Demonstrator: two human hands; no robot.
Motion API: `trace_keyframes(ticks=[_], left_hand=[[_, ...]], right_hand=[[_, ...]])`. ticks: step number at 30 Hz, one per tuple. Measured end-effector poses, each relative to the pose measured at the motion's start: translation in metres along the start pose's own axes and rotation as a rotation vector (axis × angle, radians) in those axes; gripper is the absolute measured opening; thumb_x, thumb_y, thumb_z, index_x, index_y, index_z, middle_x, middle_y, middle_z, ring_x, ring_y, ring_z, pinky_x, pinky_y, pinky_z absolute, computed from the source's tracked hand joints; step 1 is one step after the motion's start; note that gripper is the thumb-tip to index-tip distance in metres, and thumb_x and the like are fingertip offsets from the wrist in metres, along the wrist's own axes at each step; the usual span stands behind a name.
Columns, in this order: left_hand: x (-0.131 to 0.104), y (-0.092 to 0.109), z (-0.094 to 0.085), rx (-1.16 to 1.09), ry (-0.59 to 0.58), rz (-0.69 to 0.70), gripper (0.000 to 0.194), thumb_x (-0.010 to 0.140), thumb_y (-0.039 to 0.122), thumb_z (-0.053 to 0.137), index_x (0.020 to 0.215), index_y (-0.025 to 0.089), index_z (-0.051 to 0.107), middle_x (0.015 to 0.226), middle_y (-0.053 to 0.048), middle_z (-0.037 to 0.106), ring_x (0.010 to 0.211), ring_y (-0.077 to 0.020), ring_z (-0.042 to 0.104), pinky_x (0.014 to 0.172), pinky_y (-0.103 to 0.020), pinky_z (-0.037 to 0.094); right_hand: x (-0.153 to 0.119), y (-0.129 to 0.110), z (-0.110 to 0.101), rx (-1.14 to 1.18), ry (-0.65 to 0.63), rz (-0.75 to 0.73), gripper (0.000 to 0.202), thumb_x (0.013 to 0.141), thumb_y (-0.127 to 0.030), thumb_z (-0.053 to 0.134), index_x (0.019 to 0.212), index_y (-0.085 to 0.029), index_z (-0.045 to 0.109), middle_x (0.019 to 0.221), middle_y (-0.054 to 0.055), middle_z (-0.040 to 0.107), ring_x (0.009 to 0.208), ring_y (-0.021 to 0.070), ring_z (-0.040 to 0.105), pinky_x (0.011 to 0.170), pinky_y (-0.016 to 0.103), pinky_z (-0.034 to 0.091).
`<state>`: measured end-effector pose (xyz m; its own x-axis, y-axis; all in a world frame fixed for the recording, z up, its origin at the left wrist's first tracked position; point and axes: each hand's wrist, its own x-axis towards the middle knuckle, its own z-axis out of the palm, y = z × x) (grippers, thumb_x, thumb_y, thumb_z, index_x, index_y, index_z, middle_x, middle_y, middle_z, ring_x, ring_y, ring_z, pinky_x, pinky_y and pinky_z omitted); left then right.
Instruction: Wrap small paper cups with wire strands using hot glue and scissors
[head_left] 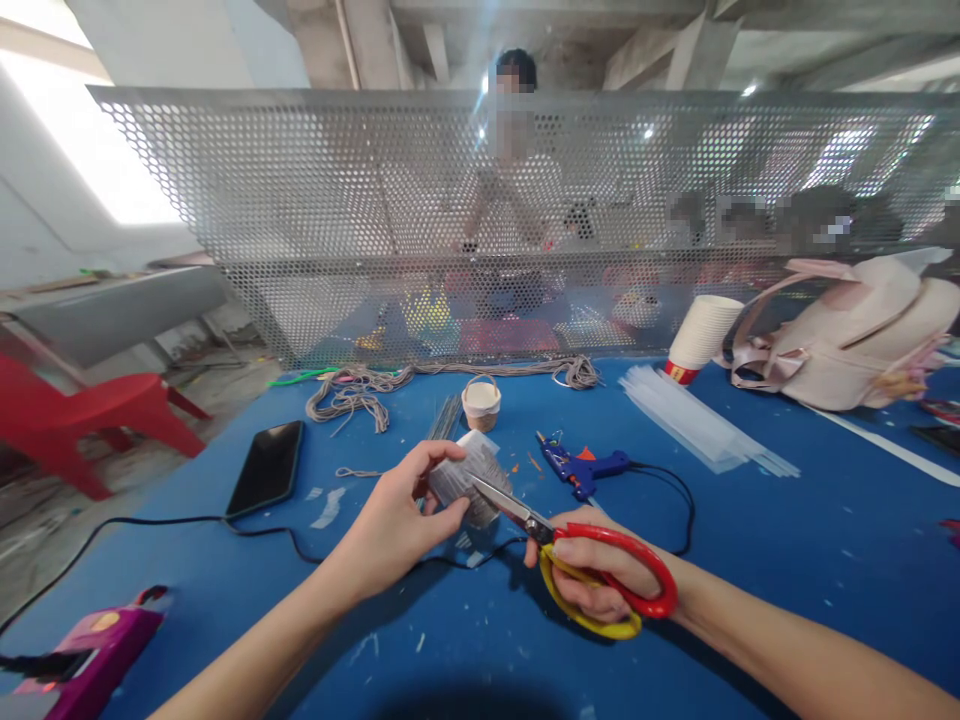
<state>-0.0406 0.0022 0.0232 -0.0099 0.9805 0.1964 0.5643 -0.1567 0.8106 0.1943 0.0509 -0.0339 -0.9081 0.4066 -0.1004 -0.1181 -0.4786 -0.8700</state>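
Observation:
My left hand (409, 510) pinches a small grey and white wrapped piece (474, 478) between thumb and fingers above the blue table. My right hand (600, 575) is closed round the red and yellow handles of a pair of scissors (536, 527). The scissor blades point left, and their tips lie at the face of the piece; whether they touch it I cannot tell. Just behind the piece stands a small cup-shaped basket (481, 403) with a handle and a white rim. A blue glue gun (585, 466) lies to its right.
On the blue table (420, 660) lie a phone (266, 468), grey cord (349, 395), clear strips (690, 420) and black cables. Paper cups (701, 335) and a backpack (855, 325) stand back right. A purple power strip (94, 660) is front left. Behind a perforated screen (337, 200) is a person.

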Motion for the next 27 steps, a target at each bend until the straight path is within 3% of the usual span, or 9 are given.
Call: trace_keyframes(ticks=[3, 5, 11, 16, 19, 22, 27], left_hand=[[0.0, 0.001, 0.0, -0.006, 0.001, 0.002, 0.03, 0.073, 0.025, 0.059, 0.102, 0.021, 0.052, 0.076, 0.004, 0.053, 0.055, -0.0099, 0.042, 0.054, -0.023, 0.04], [0.0, 0.001, 0.001, -0.013, 0.013, -0.002, 0.03, 0.073, 0.025, 0.058, 0.103, 0.021, 0.052, 0.077, 0.004, 0.054, 0.055, -0.0095, 0.042, 0.054, -0.023, 0.04], [0.001, -0.001, 0.005, -0.056, 0.051, -0.028, 0.034, 0.07, 0.022, 0.056, 0.104, 0.02, 0.054, 0.089, 0.001, 0.057, 0.056, -0.0086, 0.044, 0.057, -0.024, 0.043], [0.004, -0.009, 0.005, -0.113, 0.011, -0.051, 0.045, 0.066, 0.016, 0.05, 0.111, 0.019, 0.053, 0.092, 0.0, 0.058, 0.057, -0.0085, 0.045, 0.061, -0.026, 0.043], [0.005, -0.011, 0.003, -0.159, -0.037, -0.092, 0.053, 0.064, 0.014, 0.049, 0.117, 0.018, 0.051, 0.088, 0.0, 0.058, 0.058, -0.0092, 0.044, 0.061, -0.026, 0.042], [0.006, -0.01, 0.001, -0.224, -0.075, -0.119, 0.054, 0.064, 0.015, 0.05, 0.119, 0.017, 0.051, 0.085, 0.0, 0.057, 0.058, -0.0098, 0.043, 0.059, -0.026, 0.041], [0.009, -0.005, -0.002, -0.252, -0.085, -0.146, 0.051, 0.064, 0.02, 0.05, 0.115, 0.016, 0.053, 0.081, 0.0, 0.055, 0.056, -0.0103, 0.044, 0.058, -0.028, 0.039]], right_hand=[[0.001, 0.001, -0.002, 0.107, -0.101, 0.079, 0.036, 0.084, -0.044, 0.061, 0.096, -0.01, 0.061, 0.043, -0.009, 0.046, 0.027, 0.0005, 0.022, 0.026, 0.011, 0.023], [0.001, -0.001, -0.001, 0.068, -0.09, 0.07, 0.038, 0.083, -0.047, 0.061, 0.097, -0.011, 0.06, 0.045, -0.009, 0.046, 0.027, 0.0007, 0.022, 0.026, 0.012, 0.023], [-0.003, -0.012, 0.009, -0.631, 0.271, 0.021, 0.041, 0.079, -0.046, 0.063, 0.103, -0.014, 0.058, 0.061, -0.005, 0.05, 0.043, 0.0045, 0.038, 0.039, 0.016, 0.032], [-0.003, -0.011, 0.006, -1.239, 0.489, -0.163, 0.032, 0.079, -0.034, 0.064, 0.103, -0.014, 0.061, 0.065, -0.002, 0.056, 0.055, 0.0109, 0.047, 0.054, 0.023, 0.04], [-0.003, -0.006, -0.001, -1.48, 0.548, -0.279, 0.034, 0.08, -0.031, 0.063, 0.11, -0.014, 0.06, 0.082, 0.006, 0.067, 0.067, 0.0181, 0.06, 0.062, 0.029, 0.047], [-0.004, -0.001, -0.007, -1.65, 0.564, -0.43, 0.036, 0.082, -0.029, 0.061, 0.113, -0.012, 0.058, 0.095, 0.012, 0.07, 0.081, 0.0245, 0.066, 0.069, 0.034, 0.052], [-0.004, 0.004, -0.015, -1.914, 0.642, -0.589, 0.034, 0.086, -0.031, 0.055, 0.113, -0.01, 0.059, 0.087, 0.013, 0.07, 0.075, 0.0258, 0.068, 0.056, 0.031, 0.052]])
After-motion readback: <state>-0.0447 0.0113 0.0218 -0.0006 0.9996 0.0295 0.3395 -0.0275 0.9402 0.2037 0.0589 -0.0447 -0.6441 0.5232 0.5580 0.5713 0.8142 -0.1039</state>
